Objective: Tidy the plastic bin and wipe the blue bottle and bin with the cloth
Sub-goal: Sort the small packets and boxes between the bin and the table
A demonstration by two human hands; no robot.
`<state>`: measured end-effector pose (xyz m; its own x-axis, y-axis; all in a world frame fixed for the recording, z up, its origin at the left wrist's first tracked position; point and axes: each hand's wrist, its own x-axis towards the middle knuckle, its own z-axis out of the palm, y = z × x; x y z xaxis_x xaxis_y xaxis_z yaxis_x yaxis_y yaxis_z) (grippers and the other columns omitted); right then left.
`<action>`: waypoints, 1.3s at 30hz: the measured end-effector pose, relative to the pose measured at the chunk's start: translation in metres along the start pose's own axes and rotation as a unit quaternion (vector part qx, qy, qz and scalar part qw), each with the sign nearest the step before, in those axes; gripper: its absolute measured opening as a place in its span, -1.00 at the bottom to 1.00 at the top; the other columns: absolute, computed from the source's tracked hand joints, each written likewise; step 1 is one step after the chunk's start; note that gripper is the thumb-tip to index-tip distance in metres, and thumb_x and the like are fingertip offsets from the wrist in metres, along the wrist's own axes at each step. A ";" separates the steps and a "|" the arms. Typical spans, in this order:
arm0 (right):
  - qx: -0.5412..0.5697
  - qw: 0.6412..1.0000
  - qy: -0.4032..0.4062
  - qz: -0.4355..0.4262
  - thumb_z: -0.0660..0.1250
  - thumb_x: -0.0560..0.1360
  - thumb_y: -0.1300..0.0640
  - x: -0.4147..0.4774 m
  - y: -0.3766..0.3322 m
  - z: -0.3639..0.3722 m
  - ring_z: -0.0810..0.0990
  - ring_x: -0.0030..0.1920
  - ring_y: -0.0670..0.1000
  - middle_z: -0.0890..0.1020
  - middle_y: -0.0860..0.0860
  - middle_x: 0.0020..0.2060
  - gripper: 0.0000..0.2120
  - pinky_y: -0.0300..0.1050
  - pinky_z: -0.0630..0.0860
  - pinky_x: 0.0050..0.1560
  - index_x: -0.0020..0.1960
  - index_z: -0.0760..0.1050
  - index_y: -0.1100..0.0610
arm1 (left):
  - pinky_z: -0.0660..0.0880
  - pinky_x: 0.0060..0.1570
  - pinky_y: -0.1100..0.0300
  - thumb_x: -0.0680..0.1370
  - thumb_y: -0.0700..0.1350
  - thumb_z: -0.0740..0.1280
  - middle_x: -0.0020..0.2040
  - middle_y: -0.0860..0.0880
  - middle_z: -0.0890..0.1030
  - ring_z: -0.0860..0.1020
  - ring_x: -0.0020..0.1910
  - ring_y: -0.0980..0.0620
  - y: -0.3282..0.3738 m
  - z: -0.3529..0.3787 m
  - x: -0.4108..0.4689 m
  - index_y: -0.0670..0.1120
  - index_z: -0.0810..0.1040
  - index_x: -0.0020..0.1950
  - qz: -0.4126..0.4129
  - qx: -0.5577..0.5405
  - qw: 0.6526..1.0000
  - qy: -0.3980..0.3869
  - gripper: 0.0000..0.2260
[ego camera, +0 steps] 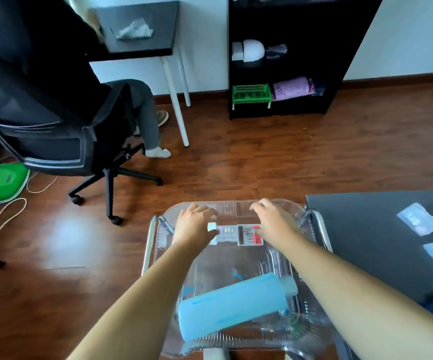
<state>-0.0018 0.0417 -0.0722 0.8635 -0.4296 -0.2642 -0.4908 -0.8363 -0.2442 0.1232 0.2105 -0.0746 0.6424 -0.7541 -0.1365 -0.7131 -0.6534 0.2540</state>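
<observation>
A clear plastic bin (236,206) sits on a metal-framed stand below me. The light blue bottle (233,305) lies on its side in the near part of the bin, cap toward the right. At the far end lie a small clear case (226,233) with white pieces and a second case (249,235) with a red label. My left hand (193,224) reaches into the bin and holds a small pale blue-white block (212,227) against the clear case. My right hand (272,219) rests with curled fingers on the red-labelled case. No cloth is visible in the bin.
A dark grey table (381,242) with two small plastic packets (419,222) stands to the right. A person sits in a black office chair (62,141) at far left. A black shelf unit (282,61), a white-legged desk, a green object and loose cables lie on the wood floor.
</observation>
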 end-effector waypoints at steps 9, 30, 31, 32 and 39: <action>0.046 0.989 0.138 0.001 0.42 0.45 0.00 -0.046 0.025 -0.108 0.53 0.11 -0.01 0.45 -0.06 0.24 -0.53 -0.14 0.48 -0.04 0.30 0.39 0.02 | 0.35 0.22 0.09 0.46 0.11 0.41 0.29 0.08 0.52 0.39 0.29 0.04 0.079 -0.093 0.017 0.07 0.44 0.34 0.114 0.037 0.991 0.055 -0.53; 0.155 0.929 0.116 0.316 0.32 0.45 -0.15 -0.205 0.262 -0.073 0.45 0.25 0.02 0.43 -0.02 0.25 -0.41 -0.10 0.45 0.14 0.39 0.33 0.10 | 0.24 0.27 0.12 0.50 0.09 0.35 0.37 0.07 0.41 0.31 0.35 0.04 0.368 0.010 0.082 0.07 0.31 0.44 0.333 0.076 0.936 -0.084 -0.47; 0.162 0.927 0.114 0.319 0.34 0.42 -0.19 -0.204 0.265 -0.068 0.46 0.24 0.02 0.44 -0.02 0.23 -0.38 -0.09 0.46 0.14 0.37 0.35 0.10 | 0.25 0.27 0.12 0.49 0.08 0.36 0.37 0.07 0.41 0.31 0.35 0.04 0.374 0.014 0.086 0.08 0.31 0.44 0.330 0.077 0.937 -0.089 -0.46; 0.165 0.926 0.114 0.319 0.35 0.39 -0.23 -0.203 0.267 -0.064 0.47 0.21 0.02 0.46 -0.03 0.20 -0.37 -0.08 0.46 0.13 0.33 0.37 0.09 | 0.25 0.27 0.11 0.48 0.07 0.37 0.37 0.07 0.41 0.31 0.35 0.04 0.378 0.018 0.089 0.09 0.30 0.44 0.327 0.076 0.937 -0.092 -0.45; 0.081 0.950 0.125 0.273 0.33 0.36 -0.22 -0.189 0.285 -0.047 0.46 0.06 0.05 0.49 -0.03 -0.01 -0.57 -0.11 0.36 0.03 0.05 0.44 0.07 | 0.27 0.26 0.12 0.47 0.06 0.39 0.36 0.11 0.42 0.33 0.34 0.05 0.393 0.044 0.105 0.10 0.37 0.39 0.320 0.066 0.939 -0.112 -0.50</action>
<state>-0.2992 -0.1317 -0.0480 0.4660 -0.8689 -0.1669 -0.8673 -0.4112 -0.2807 -0.1021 -0.1282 -0.0308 0.0067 -0.9802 -0.1981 -0.9711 -0.0536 0.2327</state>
